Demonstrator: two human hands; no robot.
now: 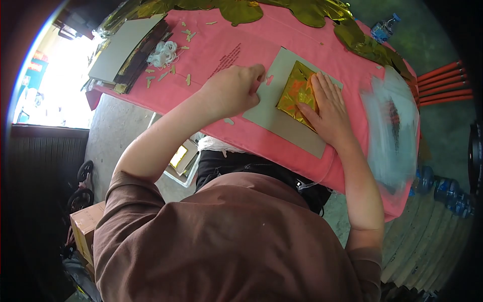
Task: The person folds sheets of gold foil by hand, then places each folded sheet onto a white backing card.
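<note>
Nearest is the person's back in a brown shirt, which hides the counter's near edge and whatever lies just under the chest. Both arms reach forward onto the pink counter [201,55]. The left hand [232,91] is curled, its fingertips bent down at the far-left edge of a grey card [282,123]; I cannot tell whether they pinch anything. The right hand [327,108] lies flat with its fingers spread, pressing on the right part of a gold foil sheet [296,90] that sits on the card.

The step in hand looks like smoothing the foil onto the card. A next move would call for holding the card still while the palm keeps the foil square.

Farther off are 1 stack of card sheets [121,48], a tangle of white string [163,53], small scraps [171,70] and crumpled gold foil [302,10] along the far edge. A pale blurred shape [392,126] on the right is unreadable, as is the cover's print [229,58].
</note>
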